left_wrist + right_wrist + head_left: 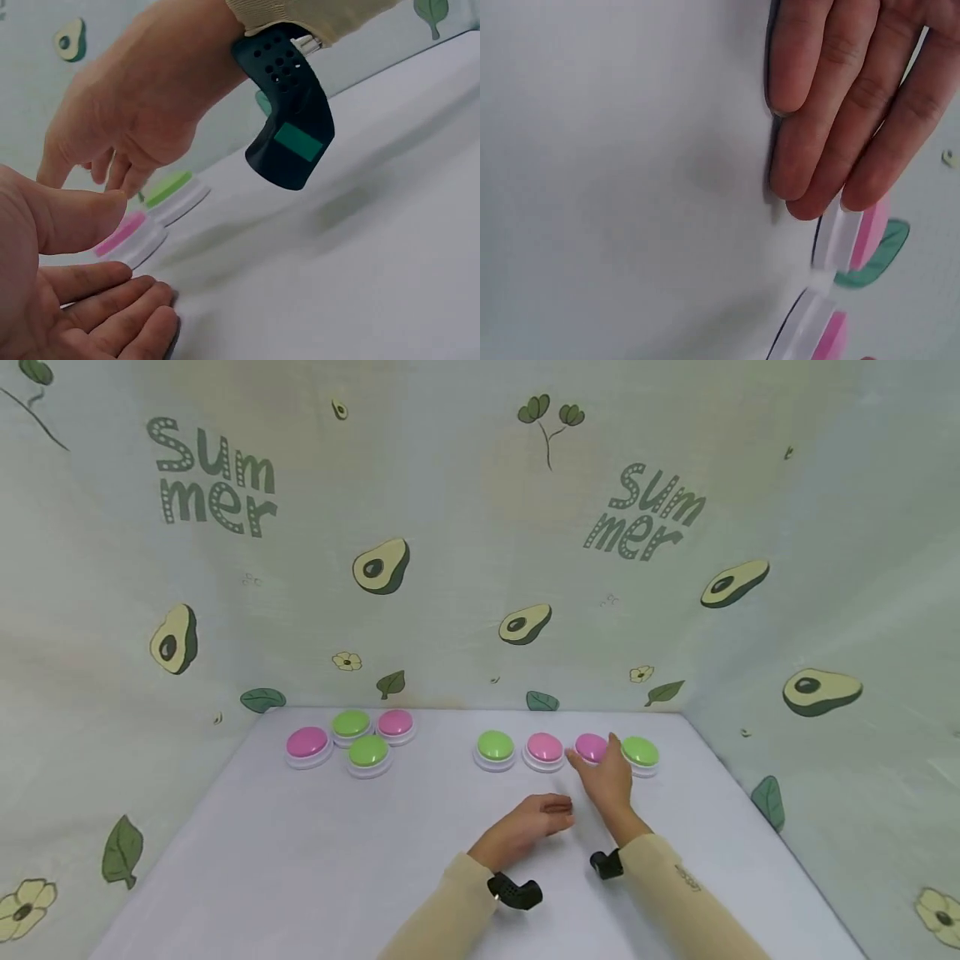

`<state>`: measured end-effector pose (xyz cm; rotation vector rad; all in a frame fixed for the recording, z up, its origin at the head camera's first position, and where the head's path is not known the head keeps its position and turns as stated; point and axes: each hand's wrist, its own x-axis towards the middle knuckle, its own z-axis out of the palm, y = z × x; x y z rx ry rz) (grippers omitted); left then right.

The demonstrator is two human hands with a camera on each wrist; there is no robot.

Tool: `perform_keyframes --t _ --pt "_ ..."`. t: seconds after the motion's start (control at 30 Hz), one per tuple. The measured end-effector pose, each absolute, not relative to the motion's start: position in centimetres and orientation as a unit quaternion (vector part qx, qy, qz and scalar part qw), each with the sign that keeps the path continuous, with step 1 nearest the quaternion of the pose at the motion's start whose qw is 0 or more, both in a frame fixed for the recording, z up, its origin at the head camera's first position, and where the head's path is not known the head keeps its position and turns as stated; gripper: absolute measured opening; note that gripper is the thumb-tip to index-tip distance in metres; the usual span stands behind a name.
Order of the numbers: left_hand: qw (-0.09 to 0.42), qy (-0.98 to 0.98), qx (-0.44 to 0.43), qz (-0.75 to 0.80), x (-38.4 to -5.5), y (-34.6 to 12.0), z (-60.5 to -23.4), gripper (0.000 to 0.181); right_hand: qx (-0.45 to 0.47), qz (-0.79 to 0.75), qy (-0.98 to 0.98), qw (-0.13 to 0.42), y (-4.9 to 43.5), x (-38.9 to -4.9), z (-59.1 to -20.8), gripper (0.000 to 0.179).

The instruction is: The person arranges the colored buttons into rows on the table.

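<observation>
In the head view my right hand [611,783] grips a magenta push button [591,746] in the right-hand row, thumb at its left and a finger at its right. Lower and to the left, my left hand [525,827] hovers palm inward with loosely bent fingers, holding nothing. A green button [640,750] sits just right of the right hand. A pink button [544,748] stands left of it, and another green button [495,747] ends the row. Relaxed left fingers [832,112] show in the right wrist view. The left thumb partly covers a pink-topped button [127,234] in the left wrist view.
At the back left of the white table [262,860] stands a cluster: a magenta button [307,742], a green button [351,724], a pink button [395,722] and a nearer green button [367,752]. A patterned cloth [450,485] encloses the back and sides.
</observation>
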<state>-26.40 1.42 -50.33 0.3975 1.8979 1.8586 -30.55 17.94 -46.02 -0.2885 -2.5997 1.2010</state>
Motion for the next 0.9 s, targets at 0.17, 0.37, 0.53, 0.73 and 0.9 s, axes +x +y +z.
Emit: perform_keyframes --t 0.17,0.37,0.53,0.73,0.9 --pt "0.19 0.698 0.096 0.683 -26.7 -3.2 -50.2 0.048 -0.035 0.447 -0.881 0.151 13.4 -30.3 -46.1 0.073" --pt "0.109 0.72 0.022 0.684 -27.2 -10.1 -48.9 0.043 0.044 0.473 -0.869 0.137 8.5 -29.9 -45.9 0.049" --pt "-0.019 0.781 -0.012 0.624 -27.7 -15.5 -48.1 0.034 0.097 0.488 -0.863 0.083 4.8 -29.9 -46.1 0.046" --pt "-0.179 0.829 -0.045 0.528 -28.3 -20.2 -48.4 0.028 0.147 0.475 -0.867 0.001 0.6 -29.9 -46.7 0.05" --pt "-0.231 0.832 -0.089 0.497 -28.6 -22.7 -48.6 0.038 0.172 0.469 -0.865 -0.042 -2.5 -30.0 -47.1 0.056"
